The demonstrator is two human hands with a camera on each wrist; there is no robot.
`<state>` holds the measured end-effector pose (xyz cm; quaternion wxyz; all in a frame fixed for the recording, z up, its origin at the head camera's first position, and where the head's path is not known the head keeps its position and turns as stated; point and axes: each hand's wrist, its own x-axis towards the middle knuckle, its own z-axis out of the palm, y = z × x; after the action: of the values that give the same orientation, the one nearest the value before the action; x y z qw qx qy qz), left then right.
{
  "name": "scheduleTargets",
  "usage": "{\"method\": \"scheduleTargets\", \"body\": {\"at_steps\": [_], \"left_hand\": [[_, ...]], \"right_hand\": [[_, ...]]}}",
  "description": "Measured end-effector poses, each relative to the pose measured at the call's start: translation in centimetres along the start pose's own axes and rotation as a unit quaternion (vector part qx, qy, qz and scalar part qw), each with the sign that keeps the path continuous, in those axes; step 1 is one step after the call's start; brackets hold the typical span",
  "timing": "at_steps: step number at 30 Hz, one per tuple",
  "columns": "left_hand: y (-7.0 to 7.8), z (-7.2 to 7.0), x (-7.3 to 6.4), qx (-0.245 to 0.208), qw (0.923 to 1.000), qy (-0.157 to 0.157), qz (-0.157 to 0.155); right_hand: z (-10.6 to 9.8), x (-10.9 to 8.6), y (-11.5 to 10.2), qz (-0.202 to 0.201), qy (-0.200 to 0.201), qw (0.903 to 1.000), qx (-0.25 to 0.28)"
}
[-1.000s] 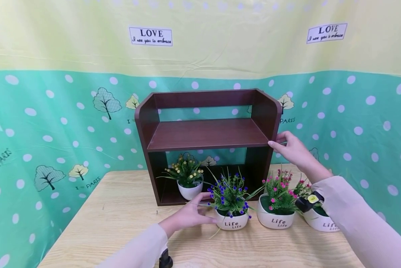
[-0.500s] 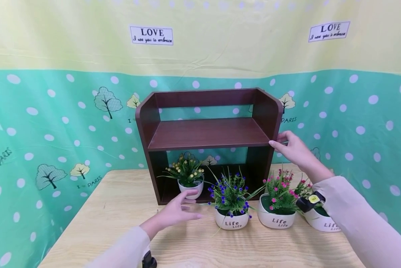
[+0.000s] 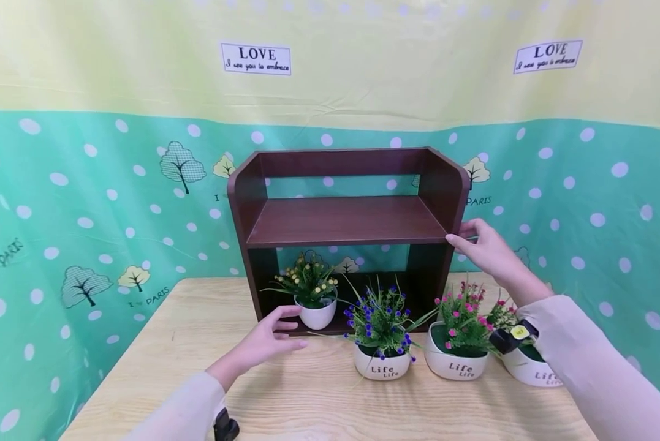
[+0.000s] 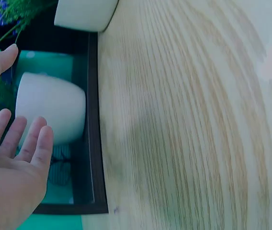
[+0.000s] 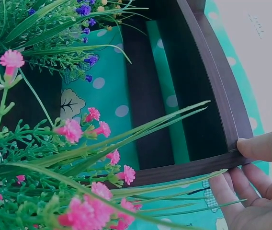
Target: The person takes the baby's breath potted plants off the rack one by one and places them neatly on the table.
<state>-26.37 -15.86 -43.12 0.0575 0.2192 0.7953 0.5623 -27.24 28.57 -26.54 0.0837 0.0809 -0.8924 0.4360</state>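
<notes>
A dark brown two-tier shelf (image 3: pixel 346 222) stands on the wooden table. My right hand (image 3: pixel 488 254) holds its right side panel, thumb at the front edge and fingers on the outer face; the right wrist view shows this right hand (image 5: pixel 260 191) at the panel's corner. On the lower tier, at the left, sits a potted plant with yellow flowers (image 3: pixel 317 313). My left hand (image 3: pixel 260 343) is just in front and to its left, fingers spread and holding nothing. In the left wrist view the fingers partly cover the white pot (image 4: pixel 54 108); whether they touch it I cannot tell.
In front of the shelf stand a blue-flowered plant (image 3: pixel 382 366) and a pink-flowered plant (image 3: pixel 456 362) in white "Life" pots. Another white pot (image 3: pixel 534 370) is partly behind my right sleeve. A patterned curtain (image 3: pixel 114 202) hangs behind the table (image 3: pixel 330 410).
My left hand has moved away from the blue-flowered plant, leftward to the front of the yellow-flowered one. My right hand stays at the shelf's side. The view has shifted slightly.
</notes>
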Motion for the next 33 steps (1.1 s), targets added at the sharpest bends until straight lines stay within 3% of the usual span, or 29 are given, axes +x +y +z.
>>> {"method": "scheduleTargets", "body": {"at_steps": [10,17,25,33], "left_hand": [[-1.3,-0.9,0.0,0.001,0.9982,0.036,-0.049],[-1.5,-0.5,1.2,-0.02,0.9962,0.076,-0.039],[-1.9,0.6,3.3,-0.003,0.994,0.105,-0.032],[-1.3,1.5,4.6,0.018,0.9916,0.122,-0.038]], "right_hand": [[0.4,0.1,0.0,0.008,0.002,1.0,0.005],[0.2,0.0,0.1,0.003,0.008,1.0,-0.005],[0.2,-0.2,0.3,0.006,0.012,0.9999,-0.002],[0.3,0.0,0.3,0.002,0.014,0.9999,0.0]]}}
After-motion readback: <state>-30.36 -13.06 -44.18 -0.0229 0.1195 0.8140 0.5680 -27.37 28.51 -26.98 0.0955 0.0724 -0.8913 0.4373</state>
